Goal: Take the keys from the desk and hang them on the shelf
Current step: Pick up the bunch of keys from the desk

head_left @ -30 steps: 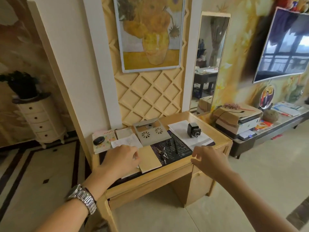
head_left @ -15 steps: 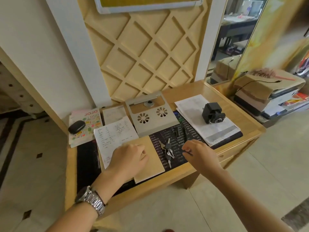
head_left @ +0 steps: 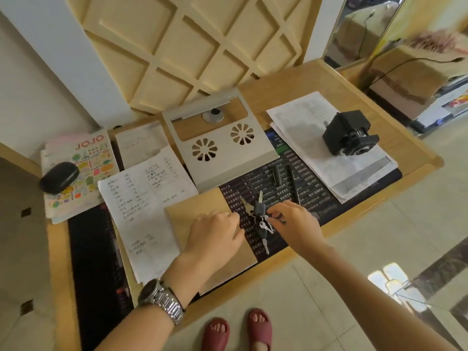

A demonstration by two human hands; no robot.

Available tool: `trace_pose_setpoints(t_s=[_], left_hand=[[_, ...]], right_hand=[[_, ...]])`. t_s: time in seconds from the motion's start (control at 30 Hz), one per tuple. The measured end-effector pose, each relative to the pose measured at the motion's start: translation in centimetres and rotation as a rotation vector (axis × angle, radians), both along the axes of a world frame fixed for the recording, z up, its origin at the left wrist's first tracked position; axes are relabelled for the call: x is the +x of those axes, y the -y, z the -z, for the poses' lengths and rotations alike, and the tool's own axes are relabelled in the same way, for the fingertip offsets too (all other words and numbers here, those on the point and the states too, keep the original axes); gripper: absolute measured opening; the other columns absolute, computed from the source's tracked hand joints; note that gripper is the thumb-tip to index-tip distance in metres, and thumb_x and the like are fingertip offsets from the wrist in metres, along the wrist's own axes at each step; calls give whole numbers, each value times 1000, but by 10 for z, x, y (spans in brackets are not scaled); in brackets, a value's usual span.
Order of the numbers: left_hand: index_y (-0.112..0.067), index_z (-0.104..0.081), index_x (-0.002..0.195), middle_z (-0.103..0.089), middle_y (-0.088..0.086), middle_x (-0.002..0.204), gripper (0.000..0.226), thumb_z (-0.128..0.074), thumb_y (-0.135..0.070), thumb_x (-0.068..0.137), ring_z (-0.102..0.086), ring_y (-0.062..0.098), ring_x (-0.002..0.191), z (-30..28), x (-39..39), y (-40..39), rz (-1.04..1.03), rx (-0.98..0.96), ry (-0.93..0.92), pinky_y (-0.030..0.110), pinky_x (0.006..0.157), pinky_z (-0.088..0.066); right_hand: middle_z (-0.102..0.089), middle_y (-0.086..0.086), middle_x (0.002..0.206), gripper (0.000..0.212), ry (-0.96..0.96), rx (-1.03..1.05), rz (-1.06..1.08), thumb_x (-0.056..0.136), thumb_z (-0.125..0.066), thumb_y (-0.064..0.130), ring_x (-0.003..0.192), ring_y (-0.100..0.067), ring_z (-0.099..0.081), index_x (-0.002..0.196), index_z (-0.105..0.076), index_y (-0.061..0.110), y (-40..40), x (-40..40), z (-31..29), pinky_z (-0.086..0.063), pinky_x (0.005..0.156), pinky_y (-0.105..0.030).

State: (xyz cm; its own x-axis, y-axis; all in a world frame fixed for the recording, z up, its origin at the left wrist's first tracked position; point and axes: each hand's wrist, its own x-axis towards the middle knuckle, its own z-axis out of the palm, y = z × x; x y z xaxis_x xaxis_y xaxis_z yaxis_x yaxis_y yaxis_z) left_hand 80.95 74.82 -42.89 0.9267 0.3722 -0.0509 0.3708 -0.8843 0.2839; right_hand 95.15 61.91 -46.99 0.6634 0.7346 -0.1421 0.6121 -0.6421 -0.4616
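Observation:
A bunch of keys (head_left: 258, 216) with dark fobs and silver blades lies on the black desk mat (head_left: 283, 188) near the front of the wooden desk (head_left: 395, 138). My right hand (head_left: 295, 222) reaches in from the right, and its fingertips pinch the key ring at the middle of the bunch. The keys still rest on the mat. My left hand (head_left: 215, 239), with a metal watch on its wrist, lies curled on a tan notebook (head_left: 192, 211) just left of the keys and holds nothing. No shelf is in view.
A silver laptop stand (head_left: 217, 148) stands behind the keys. Papers (head_left: 141, 196) and a colourful book (head_left: 83, 173) with a black case (head_left: 59, 177) lie at the left. A black device (head_left: 348, 134) sits on papers at the right. Two dark pens (head_left: 277, 173) lie on the mat.
The camera has moved closer and tilted down over the desk. My right hand has moved left onto the keys and closed its fingertips on the ring. My left hand has stayed on the notebook.

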Motion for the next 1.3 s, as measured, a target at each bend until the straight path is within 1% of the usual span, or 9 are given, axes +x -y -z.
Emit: trace_pose_setpoints(t_s=[0.1, 0.23, 0.5, 0.6, 0.77, 0.93, 1.07, 1.2, 1.3], left_hand=[[-20, -61, 92, -65, -3, 83, 23, -46, -38, 92, -56, 13, 70, 11, 5, -8, 27, -22, 16, 27, 59, -41], [-20, -60, 92, -64, -4, 84, 23, -46, -38, 92, -55, 12, 70, 22, 5, -14, 62, -49, 6, 26, 58, -40], [-22, -58, 89, -65, -4, 86, 21, -46, -40, 91, -51, 12, 71, 30, 10, -24, 84, -50, 1, 27, 58, -32], [-22, -58, 89, -65, -5, 84, 22, -46, -41, 91, -46, 10, 67, 33, 10, -28, 93, -50, 1, 26, 57, -30], [-23, -61, 94, -66, -6, 88, 23, -46, -41, 90, -51, 9, 71, 36, 9, -33, 104, -65, -8, 24, 58, -30], [-22, -61, 96, -67, -5, 90, 24, -46, -39, 91, -57, 10, 75, 36, 10, -35, 126, -78, -16, 23, 60, -33], [-22, -62, 97, -68, -6, 91, 24, -46, -39, 91, -58, 10, 76, 32, 8, -36, 137, -74, -6, 23, 61, -33], [-22, -61, 97, -67, -7, 89, 22, -48, -39, 91, -48, 6, 68, 24, 8, -38, 149, -69, -7, 16, 50, -23], [-22, -61, 95, -66, -7, 88, 21, -48, -37, 91, -46, 6, 66, 17, 8, -39, 159, -69, -11, 12, 49, -19]], right_hand=[[-60, 9, 83, 13, -35, -17, 71, 83, -64, 35, 69, -10, -57, 85, -65, 23, -10, -5, 10, -44, 52, -21], [-60, 7, 81, 15, -60, -28, 193, 82, -64, 37, 68, -12, -57, 77, -61, 23, -14, -14, 17, -51, 58, -30], [-67, 4, 88, 16, -117, -96, 268, 84, -57, 33, 78, -17, -62, 85, -69, 21, -20, -16, 16, -57, 68, -41], [-68, 4, 88, 16, -147, -81, 311, 84, -58, 30, 76, -17, -63, 86, -70, 20, -24, -18, 17, -58, 67, -40], [-66, 5, 86, 12, -158, -39, 341, 82, -60, 30, 75, -14, -61, 85, -69, 21, -27, -21, 20, -58, 66, -38], [-58, 10, 79, 5, -121, -20, 340, 79, -62, 28, 74, -11, -58, 78, -63, 24, -29, -23, 21, -56, 62, -35], [-61, 10, 79, 6, -52, -17, 291, 77, -61, 25, 72, -12, -59, 76, -64, 20, -28, -24, 18, -56, 61, -34], [-69, 7, 82, 11, 17, 4, 227, 80, -59, 25, 73, -12, -62, 84, -67, 19, -22, -26, 8, -57, 64, -35], [-72, 5, 78, 11, 75, 70, 212, 80, -60, 22, 71, -14, -66, 84, -68, 18, -16, -26, -5, -57, 63, -36]])
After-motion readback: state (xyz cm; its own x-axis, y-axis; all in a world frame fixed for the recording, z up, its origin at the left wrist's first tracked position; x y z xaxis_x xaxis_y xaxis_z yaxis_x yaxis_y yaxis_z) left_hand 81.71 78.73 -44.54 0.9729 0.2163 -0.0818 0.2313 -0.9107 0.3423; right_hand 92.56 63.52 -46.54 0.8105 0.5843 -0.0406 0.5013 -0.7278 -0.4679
